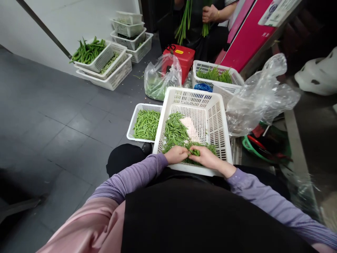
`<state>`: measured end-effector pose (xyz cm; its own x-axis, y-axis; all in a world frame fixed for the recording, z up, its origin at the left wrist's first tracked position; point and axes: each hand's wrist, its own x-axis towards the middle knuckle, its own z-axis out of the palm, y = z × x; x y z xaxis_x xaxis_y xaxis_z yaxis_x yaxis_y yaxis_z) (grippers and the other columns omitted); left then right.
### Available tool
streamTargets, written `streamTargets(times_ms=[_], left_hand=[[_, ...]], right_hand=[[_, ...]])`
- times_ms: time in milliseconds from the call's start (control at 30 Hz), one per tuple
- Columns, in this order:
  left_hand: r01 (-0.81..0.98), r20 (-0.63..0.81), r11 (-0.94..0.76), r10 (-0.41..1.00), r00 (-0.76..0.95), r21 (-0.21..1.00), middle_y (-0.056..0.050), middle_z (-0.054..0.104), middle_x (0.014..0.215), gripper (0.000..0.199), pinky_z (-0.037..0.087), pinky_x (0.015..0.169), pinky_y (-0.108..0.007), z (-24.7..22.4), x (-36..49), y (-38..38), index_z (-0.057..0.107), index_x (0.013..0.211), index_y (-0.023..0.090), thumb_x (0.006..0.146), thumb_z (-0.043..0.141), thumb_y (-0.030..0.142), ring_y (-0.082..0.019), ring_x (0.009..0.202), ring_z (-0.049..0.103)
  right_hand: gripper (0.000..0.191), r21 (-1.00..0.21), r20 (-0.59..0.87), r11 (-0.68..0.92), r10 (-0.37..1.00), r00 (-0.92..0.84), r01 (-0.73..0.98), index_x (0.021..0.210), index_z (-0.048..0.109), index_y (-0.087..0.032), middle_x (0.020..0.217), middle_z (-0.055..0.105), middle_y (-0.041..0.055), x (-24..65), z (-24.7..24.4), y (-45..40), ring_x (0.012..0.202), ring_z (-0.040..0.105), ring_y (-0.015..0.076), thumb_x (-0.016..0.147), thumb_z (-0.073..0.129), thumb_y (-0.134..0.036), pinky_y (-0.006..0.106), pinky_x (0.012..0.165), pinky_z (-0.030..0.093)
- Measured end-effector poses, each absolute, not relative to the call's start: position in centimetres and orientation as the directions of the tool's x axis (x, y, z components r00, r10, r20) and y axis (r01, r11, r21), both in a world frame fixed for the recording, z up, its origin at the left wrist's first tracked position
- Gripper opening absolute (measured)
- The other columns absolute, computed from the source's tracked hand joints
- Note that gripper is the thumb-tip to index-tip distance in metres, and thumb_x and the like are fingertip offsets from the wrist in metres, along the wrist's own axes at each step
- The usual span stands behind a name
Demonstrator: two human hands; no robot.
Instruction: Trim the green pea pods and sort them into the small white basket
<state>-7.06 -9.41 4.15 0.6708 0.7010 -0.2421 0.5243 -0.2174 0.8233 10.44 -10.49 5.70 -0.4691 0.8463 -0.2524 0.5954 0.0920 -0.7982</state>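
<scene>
A large white plastic basket (225,140) rests across my lap. Inside it lie a heap of green pea pods (175,128), a pinkish-white patch (190,126) and finer green trimmings (210,147) close to me. Over the near end of the basket, my left hand (177,154) is closed in a pinch, its fingertips meeting those of my other hand. My right hand (204,156) curls around a few green pea pods (195,152). What the left fingertips pinch is mostly hidden, but it looks like the end of a pod.
Left of the basket, a smaller white tray (129,130) holds many pods. Beyond are a clear bag (163,79), a red stool (185,58) and a basket of green stalks (196,75). Another person's hand (210,14) grips long stems. Stacked baskets (110,82) line the wall; a plastic bag (259,98) stands right.
</scene>
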Motion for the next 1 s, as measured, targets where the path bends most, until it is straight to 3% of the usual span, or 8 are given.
streamTargets(times_ms=[100,167,300,400,533,700,867,1000], left_hand=[[0.332,-0.383,0.228,0.745,0.546,0.915,0.006,0.028,0.048,0.017,0.027,0.037,-0.018,4.4,-6.8,-8.9,0.035,0.06,0.018,0.075,0.027,0.017,-0.005,0.036,0.027],[0.291,-0.434,0.327,0.75,0.499,0.899,0.006,0.028,0.049,0.017,0.026,0.035,-0.018,4.2,-6.7,-8.7,0.035,0.062,0.018,0.076,0.025,0.018,-0.005,0.035,0.024],[0.642,-0.444,0.014,0.734,0.514,0.767,0.001,0.043,0.053,0.017,0.041,0.05,-0.021,2.9,-6.5,-9.1,0.047,0.061,0.015,0.074,0.036,0.02,-0.009,0.05,0.045],[0.772,-0.44,-0.293,0.684,0.582,0.564,-0.007,0.057,0.077,0.016,0.046,0.066,-0.028,2.1,-6.8,-9.6,0.058,0.075,0.013,0.07,0.043,0.016,-0.016,0.071,0.056],[0.756,-0.383,-0.38,0.688,0.616,0.532,-0.014,0.052,0.106,0.041,0.047,0.074,-0.029,1.7,-7.0,-9.6,0.052,0.108,0.011,0.067,0.046,0.013,-0.02,0.086,0.057],[0.768,-0.404,-0.381,0.682,0.609,0.514,-0.013,0.058,0.092,0.024,0.047,0.072,-0.032,1.7,-7.1,-8.9,0.061,0.089,0.012,0.074,0.043,0.018,-0.022,0.081,0.059],[0.725,-0.385,-0.062,0.814,0.434,0.686,-0.005,0.059,0.066,0.024,0.046,0.063,-0.028,2.1,-7.1,-7.5,0.058,0.069,0.014,0.079,0.038,0.025,-0.015,0.063,0.057],[0.396,-0.502,0.349,0.765,0.403,0.849,0.003,0.049,0.055,0.028,0.033,0.038,-0.019,2.7,-6.7,-6.6,0.053,0.079,0.014,0.084,0.032,0.033,-0.006,0.037,0.04]], right_hand=[[0.015,-0.923,-0.246,-0.119,0.914,-0.323,0.365,0.078,0.056,-0.019,0.068,0.056,-0.0015,9.3,5.2,-10.5,0.06,0.049,0.0111,0.071,0.06,-0.032,0.023,0.058,0.04],[0.017,-0.955,-0.278,-0.248,0.939,-0.2,0.163,0.077,0.054,-0.019,0.061,0.051,-0.0034,8.6,4.2,-10.1,0.051,0.045,0.0091,0.069,0.061,-0.032,0.021,0.048,0.037],[0.016,-0.909,-0.411,-0.388,0.895,0.172,-0.151,0.063,0.043,-0.02,0.051,0.045,-0.0039,9.1,1.4,-6.6,0.044,0.043,0.0095,0.068,0.053,-0.031,0.021,0.041,0.037],[0.013,-0.873,-0.438,-0.475,0.864,0.249,0.111,0.06,0.04,-0.02,0.05,0.049,-0.0017,10.6,-0.9,-2.3,0.046,0.048,0.0117,0.067,0.048,-0.027,0.025,0.046,0.042],[0.011,-0.796,-0.414,-0.453,0.891,0.185,0.401,0.061,0.049,-0.018,0.052,0.054,-0.0005,10.5,-3.9,1.8,0.06,0.055,0.0157,0.057,0.059,-0.019,0.027,0.059,0.043],[0.012,-0.703,-0.39,-0.373,0.914,0.111,0.606,0.056,0.055,-0.017,0.058,0.058,0.002,9.4,-5.7,2.9,0.077,0.056,0.0185,0.051,0.064,-0.011,0.026,0.07,0.038],[0.011,-0.665,-0.429,-0.314,0.903,-0.002,0.678,0.073,0.062,-0.017,0.05,0.054,-0.0025,11.8,-3.1,0.3,0.056,0.052,0.0145,0.063,0.061,-0.021,0.025,0.058,0.038],[0.015,-0.762,-0.237,0.014,0.924,-0.3,0.647,0.08,0.062,-0.018,0.076,0.063,0.0009,12.7,0.6,-3.6,0.073,0.056,0.0153,0.068,0.059,-0.027,0.027,0.072,0.041]])
